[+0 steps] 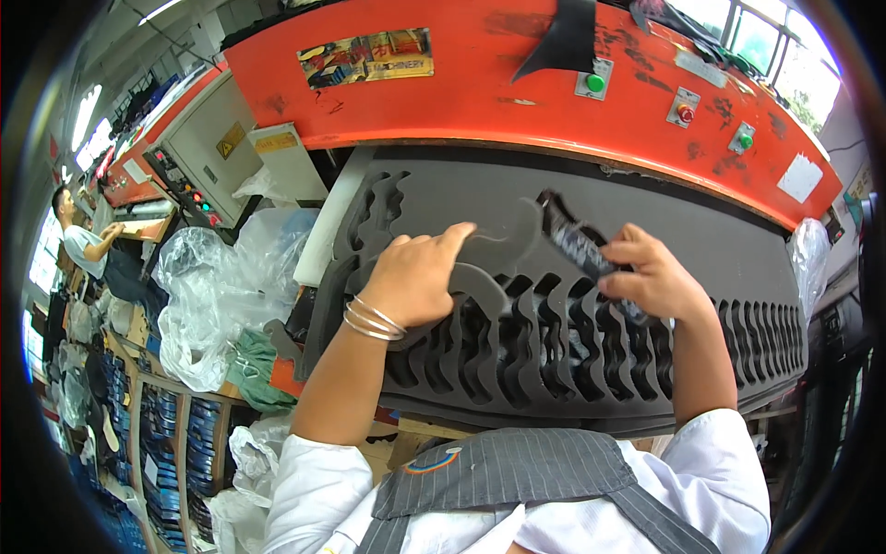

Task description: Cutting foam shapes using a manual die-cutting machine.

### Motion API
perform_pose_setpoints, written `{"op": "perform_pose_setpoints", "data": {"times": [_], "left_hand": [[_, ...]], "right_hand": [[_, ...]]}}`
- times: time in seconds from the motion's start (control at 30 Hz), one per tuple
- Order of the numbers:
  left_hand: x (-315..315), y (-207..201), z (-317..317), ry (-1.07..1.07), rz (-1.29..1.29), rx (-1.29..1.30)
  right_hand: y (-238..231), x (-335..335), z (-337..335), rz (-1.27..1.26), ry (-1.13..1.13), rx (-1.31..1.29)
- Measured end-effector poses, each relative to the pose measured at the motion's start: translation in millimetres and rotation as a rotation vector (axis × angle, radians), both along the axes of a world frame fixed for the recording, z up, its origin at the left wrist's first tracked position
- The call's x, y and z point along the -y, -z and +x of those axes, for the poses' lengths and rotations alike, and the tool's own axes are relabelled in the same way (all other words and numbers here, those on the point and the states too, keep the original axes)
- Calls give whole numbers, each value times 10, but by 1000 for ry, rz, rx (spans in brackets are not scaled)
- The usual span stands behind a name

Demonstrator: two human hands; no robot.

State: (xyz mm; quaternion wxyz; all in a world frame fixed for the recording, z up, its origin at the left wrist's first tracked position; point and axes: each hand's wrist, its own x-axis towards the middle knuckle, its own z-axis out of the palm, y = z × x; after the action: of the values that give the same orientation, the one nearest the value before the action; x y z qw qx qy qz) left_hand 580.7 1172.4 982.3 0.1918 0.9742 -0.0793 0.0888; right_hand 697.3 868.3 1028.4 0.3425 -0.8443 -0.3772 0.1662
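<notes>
A dark, insole-shaped cutting die is gripped in my right hand, tilted just above a grey foam sheet. My left hand, with bangles at the wrist, is over the sheet's left part. Its index finger and thumb are on a curved grey foam piece, whose far end is blurred; the other fingers are mostly hidden. Along the sheet's near side runs a row of wavy cut-out slots, with thin foam strips between them. Several more cut-outs lie at its far left.
An orange press beam with green and red buttons spans the far side. Clear plastic bags and a green bag are at left. Shelves of blue pieces stand lower left. A person works at another machine farther left.
</notes>
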Motion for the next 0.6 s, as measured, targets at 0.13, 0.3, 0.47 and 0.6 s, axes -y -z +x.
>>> {"op": "perform_pose_setpoints", "data": {"times": [0.13, 0.3, 0.47, 0.6], "left_hand": [[-578, 849, -82, -69, -78, -317], [-338, 1022, -323, 168, -50, -347], [-254, 1083, -552, 396, -108, -471], [-440, 1300, -616, 478, -298, -410]], "right_hand": [[190, -697, 305, -46, 220, 13], [665, -1942, 587, -121, 175, -127], [1145, -3382, 642, -489, 142, 82], [1504, -3661, 521, -591, 274, 166]]}}
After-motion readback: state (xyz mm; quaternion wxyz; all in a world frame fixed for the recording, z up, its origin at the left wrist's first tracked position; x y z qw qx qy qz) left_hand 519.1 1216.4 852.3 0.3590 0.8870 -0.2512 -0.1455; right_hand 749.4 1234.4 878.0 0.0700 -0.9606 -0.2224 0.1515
